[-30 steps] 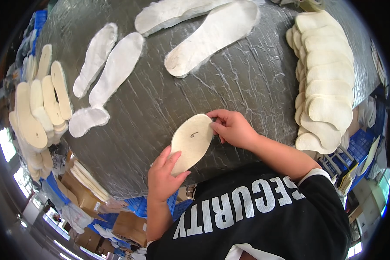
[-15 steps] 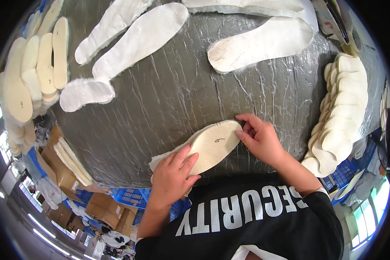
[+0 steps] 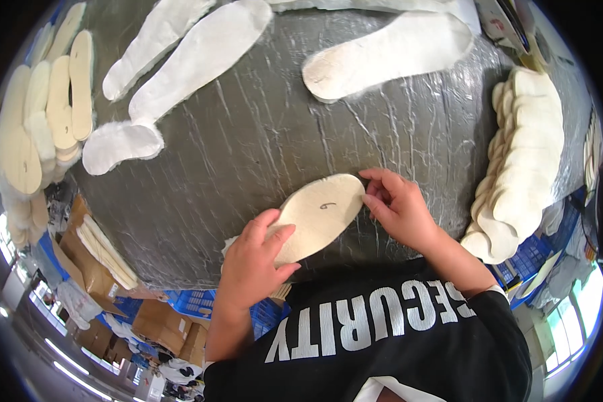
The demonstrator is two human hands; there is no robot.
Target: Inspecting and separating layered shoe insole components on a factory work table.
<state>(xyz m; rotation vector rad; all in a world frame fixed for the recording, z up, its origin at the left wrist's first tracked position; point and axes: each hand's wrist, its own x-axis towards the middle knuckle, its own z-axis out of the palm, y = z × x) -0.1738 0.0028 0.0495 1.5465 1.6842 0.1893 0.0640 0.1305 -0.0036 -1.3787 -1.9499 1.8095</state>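
Note:
A cream insole (image 3: 323, 213) with a handwritten mark lies at the table's near edge, its wide end up and to the right. A white fleecy layer (image 3: 229, 242) peeks out beneath it, beside my left hand (image 3: 251, 258). That hand grips the narrow end, fingers across the top and thumb at the near edge; the end itself is hidden under the palm. At the wide tip, my right hand (image 3: 396, 204) pinches the edge between thumb and curled fingers, with the index finger stretched along the far side.
White fleece insoles (image 3: 388, 57) lie across the far side of the dark, plastic-covered table (image 3: 214, 167). Stacked cream insoles (image 3: 526, 161) line the right edge; more insoles (image 3: 20, 147) pile up at the left. Cardboard boxes (image 3: 157, 318) and blue crates (image 3: 194, 301) stand below the near edge.
The fleecy layer that showed along the insole's far edge is now almost covered by the insole. Both hands have shifted slightly left with it, and the view has moved a little.

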